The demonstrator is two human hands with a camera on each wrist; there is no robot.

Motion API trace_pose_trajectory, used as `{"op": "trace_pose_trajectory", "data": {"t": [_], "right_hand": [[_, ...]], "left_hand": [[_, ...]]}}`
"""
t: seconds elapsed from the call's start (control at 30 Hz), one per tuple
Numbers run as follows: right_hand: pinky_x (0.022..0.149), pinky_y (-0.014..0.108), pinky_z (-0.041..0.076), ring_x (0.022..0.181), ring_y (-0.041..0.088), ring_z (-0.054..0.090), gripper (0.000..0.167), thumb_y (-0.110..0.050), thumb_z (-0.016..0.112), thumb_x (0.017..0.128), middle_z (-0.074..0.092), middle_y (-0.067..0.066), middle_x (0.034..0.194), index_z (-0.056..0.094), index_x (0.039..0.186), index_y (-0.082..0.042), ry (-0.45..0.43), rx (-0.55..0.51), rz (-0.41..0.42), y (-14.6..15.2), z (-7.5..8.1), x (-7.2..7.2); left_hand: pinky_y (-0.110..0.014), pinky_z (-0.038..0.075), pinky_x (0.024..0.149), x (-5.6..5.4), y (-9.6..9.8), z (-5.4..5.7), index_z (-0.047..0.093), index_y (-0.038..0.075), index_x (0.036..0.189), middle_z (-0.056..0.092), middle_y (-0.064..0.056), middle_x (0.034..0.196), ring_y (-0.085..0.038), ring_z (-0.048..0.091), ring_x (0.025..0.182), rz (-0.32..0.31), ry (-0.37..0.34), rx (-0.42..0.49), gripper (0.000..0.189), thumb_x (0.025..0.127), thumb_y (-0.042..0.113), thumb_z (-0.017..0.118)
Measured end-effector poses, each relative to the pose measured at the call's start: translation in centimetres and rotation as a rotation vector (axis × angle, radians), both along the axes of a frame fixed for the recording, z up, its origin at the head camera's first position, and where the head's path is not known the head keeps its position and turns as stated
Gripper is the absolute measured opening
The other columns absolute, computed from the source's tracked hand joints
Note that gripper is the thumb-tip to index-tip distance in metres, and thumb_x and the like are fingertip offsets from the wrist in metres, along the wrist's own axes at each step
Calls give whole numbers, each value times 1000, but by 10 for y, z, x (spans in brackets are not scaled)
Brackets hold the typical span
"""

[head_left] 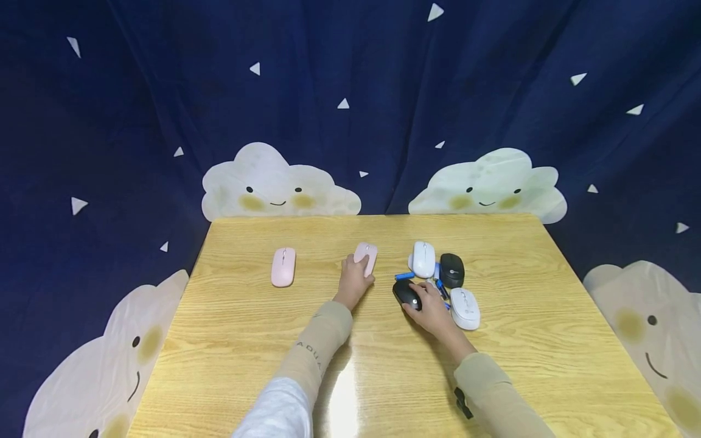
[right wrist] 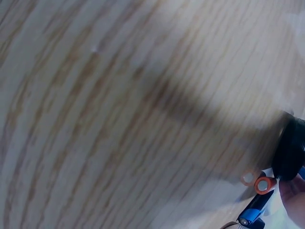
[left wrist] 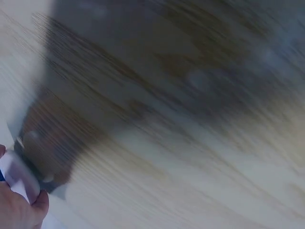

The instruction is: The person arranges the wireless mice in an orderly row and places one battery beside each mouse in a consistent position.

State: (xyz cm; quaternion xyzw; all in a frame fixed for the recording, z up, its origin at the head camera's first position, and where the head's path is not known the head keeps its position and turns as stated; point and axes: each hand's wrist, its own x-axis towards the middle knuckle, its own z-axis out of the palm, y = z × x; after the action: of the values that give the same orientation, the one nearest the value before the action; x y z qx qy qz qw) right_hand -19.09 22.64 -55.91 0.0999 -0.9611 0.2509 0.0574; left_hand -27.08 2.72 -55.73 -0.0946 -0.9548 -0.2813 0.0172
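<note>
Dark blue curtain (head_left: 383,73) hangs behind everything, and a pale wooden table (head_left: 230,340) stands before it, smiling clouds (head_left: 274,185) showing along its far edge and past its sides. Over the table, the left hand (head_left: 353,283) has its fingers curled about a pink mouse (head_left: 367,250), near the middle of the far edge. The right hand (head_left: 432,309) grips a black mouse (head_left: 406,294) with its fingers, nearer the right edge than the left, beside a crowded cluster.

That cluster is what worries me. If the right hand drags its mouse rather than lifting it clear, it could bump the blue battery (head_left: 404,276) just beyond, and a round cell may well roll. Swinging sideways might also shove the dark battery (head_left: 441,289) into its neighbours. Smooth shells could slip, too, if either hold is light.

Counting down by size: one curtain, one table, four clouds, two hands, six mice. Two are pink, the other pink mouse (head_left: 283,267) lying alone toward the far left corner; two are black, with the second black mouse (head_left: 451,270) in the cluster; two are white, the far white mouse (head_left: 423,260) closer to the far edge than the near white mouse (head_left: 465,308). Of batteries I make out at least two; more blue bits show between, but I can't tell how many.
</note>
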Motion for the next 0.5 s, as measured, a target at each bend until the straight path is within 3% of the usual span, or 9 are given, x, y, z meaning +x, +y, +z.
{"op": "trace_pose_trajectory", "data": {"t": [0.27, 0.5], "right_hand": [[86, 50, 45, 107, 38, 50, 54, -26, 71, 78, 50, 24, 117, 54, 122, 1, -5, -4, 4, 0, 2, 0], [86, 50, 45, 106, 38, 50, 54, -25, 71, 77, 50, 24, 116, 55, 121, 2, 10, -5, 10, -1, 2, 0]], "left_hand": [[-39, 46, 83, -1, -25, -1, 52, 4, 128, 45, -28, 120, -35, 44, 101, 112, 26, 49, 57, 75, 14, 68], [-41, 46, 83, 2, -41, -1, 53, 3, 127, 46, -29, 119, -36, 44, 101, 168, 23, 98, 56, 74, 12, 69]]}}
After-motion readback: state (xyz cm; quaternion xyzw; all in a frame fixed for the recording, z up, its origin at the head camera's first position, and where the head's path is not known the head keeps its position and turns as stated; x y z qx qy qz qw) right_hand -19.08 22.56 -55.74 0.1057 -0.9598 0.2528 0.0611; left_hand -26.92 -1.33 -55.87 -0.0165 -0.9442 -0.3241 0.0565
